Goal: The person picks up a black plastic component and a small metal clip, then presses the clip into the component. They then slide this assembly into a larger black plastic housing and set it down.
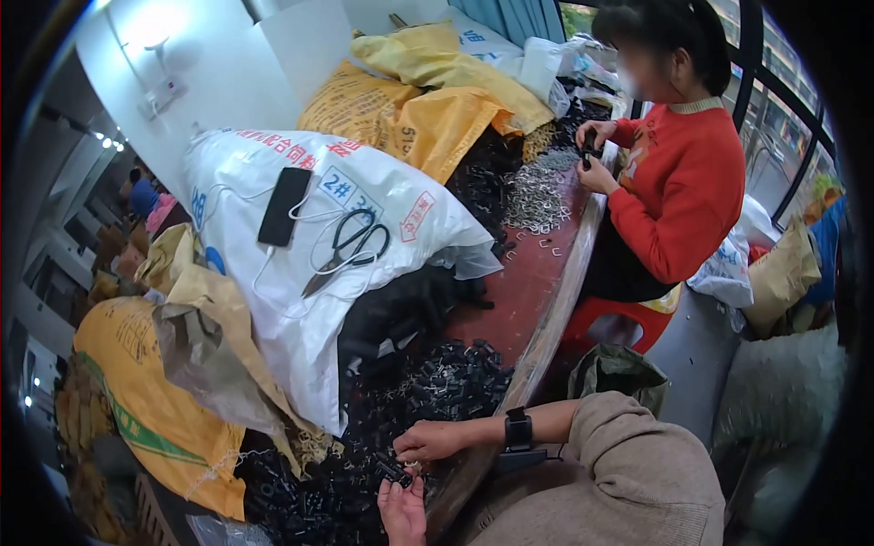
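At the table's near edge, my left hand holds a small black plastic part at its fingertips, palm turned up. My right hand, wearing a dark watch, is just above it with the fingers pinched together. What those fingers grip is too small to make out. A small pale piece shows between the two hands. Around and beyond them spreads a heap of small black parts, mixed with a few pale bits. Pale loop-like pieces lie at the mouth of a brown paper sack.
A bulging white sack bears a phone, a white cable and black-handled scissors. Yellow sacks flank it. Farther along the red tabletop, another person in a red sweater handles a black part beside metal clips.
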`<state>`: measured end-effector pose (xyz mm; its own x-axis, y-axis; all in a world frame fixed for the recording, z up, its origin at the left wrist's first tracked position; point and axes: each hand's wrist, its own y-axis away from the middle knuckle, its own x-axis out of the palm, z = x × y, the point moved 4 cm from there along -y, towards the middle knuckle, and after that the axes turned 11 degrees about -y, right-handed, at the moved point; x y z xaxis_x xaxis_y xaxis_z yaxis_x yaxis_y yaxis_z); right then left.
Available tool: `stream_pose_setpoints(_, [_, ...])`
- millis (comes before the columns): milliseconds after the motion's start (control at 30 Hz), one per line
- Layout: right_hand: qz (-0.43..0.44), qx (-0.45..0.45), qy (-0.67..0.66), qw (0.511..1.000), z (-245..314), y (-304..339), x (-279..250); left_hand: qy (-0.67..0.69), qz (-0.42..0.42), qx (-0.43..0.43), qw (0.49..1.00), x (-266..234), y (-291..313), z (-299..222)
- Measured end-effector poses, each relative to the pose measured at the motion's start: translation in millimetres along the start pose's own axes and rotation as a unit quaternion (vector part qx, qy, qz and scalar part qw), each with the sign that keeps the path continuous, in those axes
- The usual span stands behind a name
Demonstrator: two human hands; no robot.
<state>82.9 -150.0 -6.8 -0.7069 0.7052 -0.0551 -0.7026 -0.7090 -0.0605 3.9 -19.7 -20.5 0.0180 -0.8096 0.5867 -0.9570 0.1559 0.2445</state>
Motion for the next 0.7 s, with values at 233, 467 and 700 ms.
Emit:
stream_pose_setpoints(233, [-0.078, -0.011, -0.048, 0.996, 1.3, 11.0, -9.9, 0.017, -0.027, 0.011, 0.999, 10.6, -12.8, 1.7])
stream_pose_setpoints(467, [-0.083, -0.071, 0.023, 0.994, -2.6, 20.4, -12.2, 0.006, -0.044, 0.034, 0.998, 9.8, -18.2, 6.6])
stream_pose_setpoints(700, [-0.166, -0.112, 0.022, 0.979, -0.1, 24.9, -21.1, 0.01, -0.057, -0.041, 0.997, 13.4, -10.5, 7.3])
